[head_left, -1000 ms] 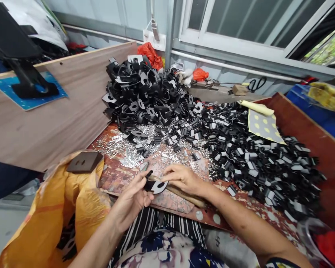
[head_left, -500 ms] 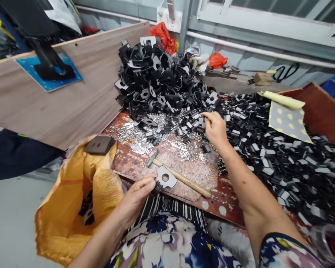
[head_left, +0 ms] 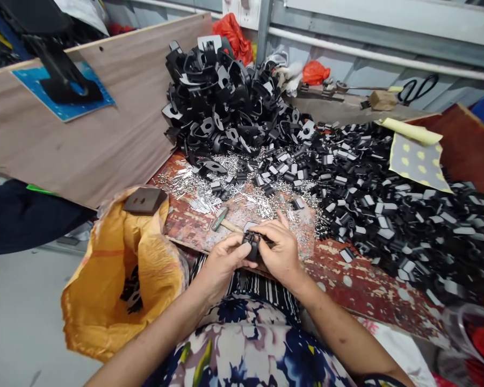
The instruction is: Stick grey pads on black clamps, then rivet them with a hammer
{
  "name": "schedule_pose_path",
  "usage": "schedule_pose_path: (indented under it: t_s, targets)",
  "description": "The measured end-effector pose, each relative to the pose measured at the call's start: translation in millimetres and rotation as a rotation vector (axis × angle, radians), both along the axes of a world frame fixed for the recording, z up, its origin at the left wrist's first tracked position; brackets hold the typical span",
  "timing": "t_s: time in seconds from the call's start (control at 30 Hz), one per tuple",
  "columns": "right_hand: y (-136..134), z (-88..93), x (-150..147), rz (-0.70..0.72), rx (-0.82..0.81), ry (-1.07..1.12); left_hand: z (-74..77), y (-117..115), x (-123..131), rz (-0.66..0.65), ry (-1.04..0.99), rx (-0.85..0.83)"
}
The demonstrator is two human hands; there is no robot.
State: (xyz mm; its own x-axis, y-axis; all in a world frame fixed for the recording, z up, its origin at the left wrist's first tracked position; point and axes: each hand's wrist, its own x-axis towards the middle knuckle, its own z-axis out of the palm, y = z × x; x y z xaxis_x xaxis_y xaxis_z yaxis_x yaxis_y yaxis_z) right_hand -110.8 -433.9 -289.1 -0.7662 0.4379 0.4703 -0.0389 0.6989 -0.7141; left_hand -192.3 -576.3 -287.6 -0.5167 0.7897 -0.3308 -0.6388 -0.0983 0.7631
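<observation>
Both hands meet at the table's front edge, over my lap. Fingers and thumb of my left hand point(head_left: 221, 263) are closed on a black hinged part point(head_left: 251, 246), whose pale flat plate shows above the fingertips. From the other side my right hand point(head_left: 281, 251) pinches at the same part. Its fingertips cover any smaller piece in them. Just behind the hands lies a hammer point(head_left: 219, 219) with a green head; they hide much of its wooden handle. Thin metal pins point(head_left: 204, 200) are scattered beyond it.
Black plates point(head_left: 225, 102) are heaped at the back, and small black clips point(head_left: 370, 209) spread to the right. An open yellow sack point(head_left: 116, 301) stands at the left, with a brown block point(head_left: 144, 201) on its rim. A wooden board point(head_left: 64, 140) walls the left side.
My right hand has come back from the clip pile to the part in my left hand. My left hand has moved slightly right, and the part is now turned between both hands.
</observation>
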Motion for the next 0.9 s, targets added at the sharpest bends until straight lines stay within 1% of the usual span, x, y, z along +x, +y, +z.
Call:
schedule_pose_path:
  t_s: [0.1,0.17,0.23,0.3,0.37,0.43,0.5,0.53,0.6,0.67,0.7,0.73,0.77,0.8,0.87,0.9]
  targets:
    - [-7,1.4,5,-0.004,0.080,0.034,-1.4,-1,2,0.007,0.010,0.018]
    - [-13,1.8,9,0.013,0.128,0.043,-5.2,-3,2,0.017,0.047,0.031]
    - [-17,-0.3,13,0.035,0.119,0.026,-11.4,-5,1,0.033,0.113,0.029]
    - [-18,-4.8,15,0.063,0.064,-0.022,-18.6,-8,-1,0.043,0.182,0.007]
    - [-19,-10.0,13,0.090,-0.031,-0.078,-24.7,-11,-5,0.048,0.253,-0.027]
    - [-21,-13.8,9,0.119,-0.146,-0.124,-27.9,-15,-9,0.053,0.336,-0.057]
    - [-23,-14.2,5,0.160,-0.198,-0.136,-27.9,-19,-12,0.061,0.397,-0.062]
    - [-23,-12.9,2,0.192,-0.176,-0.139,-27.1,-21,-13,0.073,0.411,-0.059]
    - [-18,-7.6,-4,0.294,-0.068,-0.160,-25.2,-27,-17,0.102,0.417,-0.058]
    - [-4,0.0,-15,0.439,0.027,-0.238,-24.8,-34,-22,0.127,0.388,-0.080]
    - [6,3.8,-23,0.481,0.049,-0.286,-25.5,-38,-25,0.139,0.358,-0.096]
    - [18,7.3,-34,0.473,0.069,-0.322,-26.5,-41,-29,0.151,0.321,-0.114]
    - [31,10.3,-46,0.409,0.104,-0.347,-27.8,-44,-32,0.166,0.282,-0.131]
    - [44,12.5,-59,0.300,0.166,-0.368,-28.9,-46,-34,0.182,0.246,-0.146]
    - [63,14.7,-88,0.057,0.362,-0.449,-29.6,-48,-36,0.205,0.194,-0.157]
    - [69,14.9,-101,-0.018,0.471,-0.521,-29.0,-48,-36,0.207,0.172,-0.154]
